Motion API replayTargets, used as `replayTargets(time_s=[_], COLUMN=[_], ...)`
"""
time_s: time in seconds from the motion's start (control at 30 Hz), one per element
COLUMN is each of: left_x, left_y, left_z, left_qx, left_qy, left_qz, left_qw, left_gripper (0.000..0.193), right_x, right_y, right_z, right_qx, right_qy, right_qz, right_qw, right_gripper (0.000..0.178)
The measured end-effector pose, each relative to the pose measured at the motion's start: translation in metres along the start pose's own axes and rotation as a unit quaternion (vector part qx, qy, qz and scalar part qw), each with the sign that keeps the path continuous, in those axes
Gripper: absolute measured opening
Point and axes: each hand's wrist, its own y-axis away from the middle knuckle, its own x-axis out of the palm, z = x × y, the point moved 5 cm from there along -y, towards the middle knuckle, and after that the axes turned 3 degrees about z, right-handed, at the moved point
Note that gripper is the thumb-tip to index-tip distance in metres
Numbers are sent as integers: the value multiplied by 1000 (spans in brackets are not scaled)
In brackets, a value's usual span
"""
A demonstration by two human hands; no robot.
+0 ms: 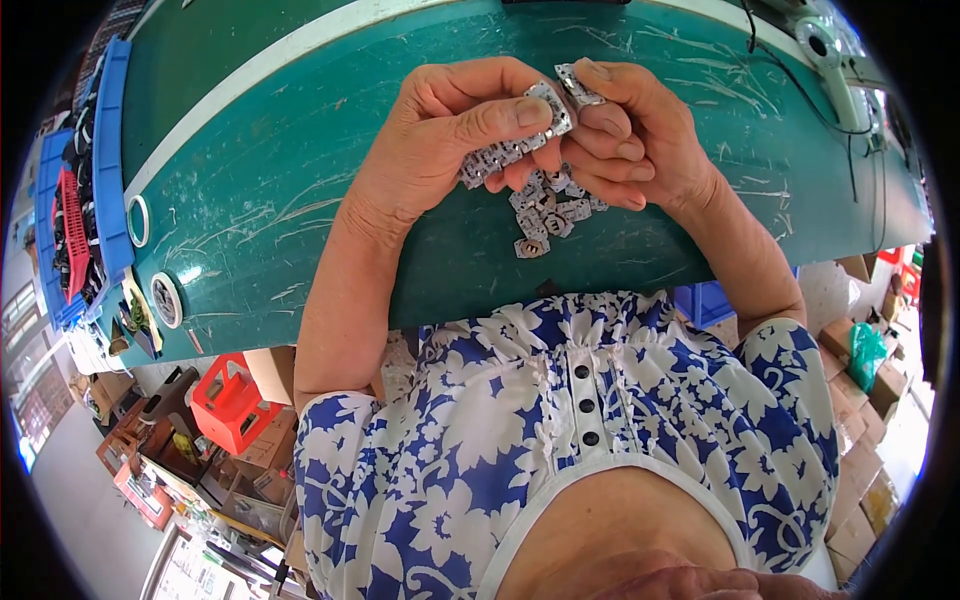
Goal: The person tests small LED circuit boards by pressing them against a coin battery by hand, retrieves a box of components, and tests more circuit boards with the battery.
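Observation:
My left hand [425, 130] is closed round a row of small silvery plates [492, 160], its thumb pressed on the top one. Close beside it, my right hand [668, 135] pinches a small silvery plate [578, 86] between thumb and fingers, near the end of the row. The other fingers of the right hand are curled in toward the palm. Beneath both hands, a loose pile of similar small plates [555, 212], some with round brownish centres, lies on the green tabletop [270, 190]. The hands hide part of this pile.
Tape rolls [166, 300] lie at the table's left, beside a blue crate [118, 150] holding a red basket [72, 235] and dark items. A pale machine [820, 45] with black cables stands far right. Below the table are a red stool [232, 405] and a blue bin [705, 303].

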Motion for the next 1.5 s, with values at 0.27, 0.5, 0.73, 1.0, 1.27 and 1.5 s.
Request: replayTargets(time_s=[0.27, 0.5, 0.73, 1.0, 1.27, 1.5], left_x=[-1, 11, 10, 0, 2, 0], left_y=[0, 5, 5, 4, 4, 7], left_z=[-7, -14, -17, -23, -15, -10], left_qx=[165, 268, 281, 256, 168, 74], left_qy=[-213, -472, -473, -518, -480, -350], left_qz=[-132, -212, -226, -143, -83, -74], left_qw=[954, 813, 804, 803, 857, 931], left_gripper=[11, 11, 14, 13, 11, 14], right_x=[-15, -13, -14, -21, -31, -17], right_y=[3, 2, 1, -2, 10, 7], right_z=[14, 19, 18, 18, 41, 30], right_qx=[-108, -111, -125, -66, -146, -20], right_qy=[252, 432, 388, 417, 520, 563], right_qz=[-132, -137, -128, -186, -190, -56], right_qw=[953, 885, 904, 887, 820, 824], right_gripper=[45, 42, 41, 45, 40, 41])
